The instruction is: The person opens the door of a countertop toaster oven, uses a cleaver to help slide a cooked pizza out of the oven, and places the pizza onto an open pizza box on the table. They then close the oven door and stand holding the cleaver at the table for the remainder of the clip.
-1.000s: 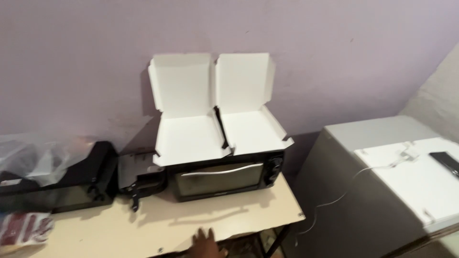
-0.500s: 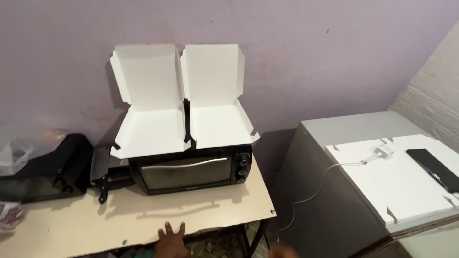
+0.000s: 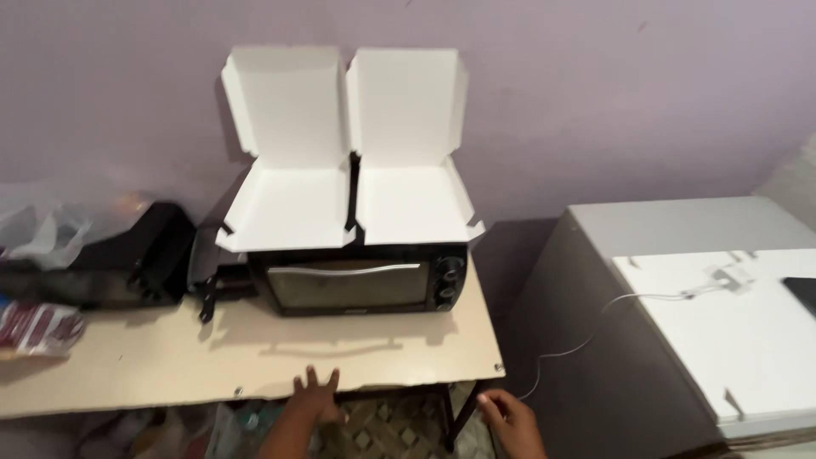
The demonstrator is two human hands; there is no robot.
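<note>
Table edge [image 3: 255, 387] | left hand [image 3: 316, 393] spread flat on it | right hand [image 3: 510, 416] empty, loosely open beside

My left hand [image 3: 316, 393] now lies flat on the front edge of the counter [image 3: 255, 357] with its fingers spread, and more of my forearm shows below it than a second ago, when only the fingertips showed at the bottom of the view. My right hand [image 3: 510, 418], out of sight a second ago and barely showing half a second ago, now hangs open in the air beside the counter's right front corner, touching nothing. My view has swung, so the toaster oven [image 3: 361, 279] with the two open white boxes [image 3: 348, 161] on top sits nearer the middle.
</note>
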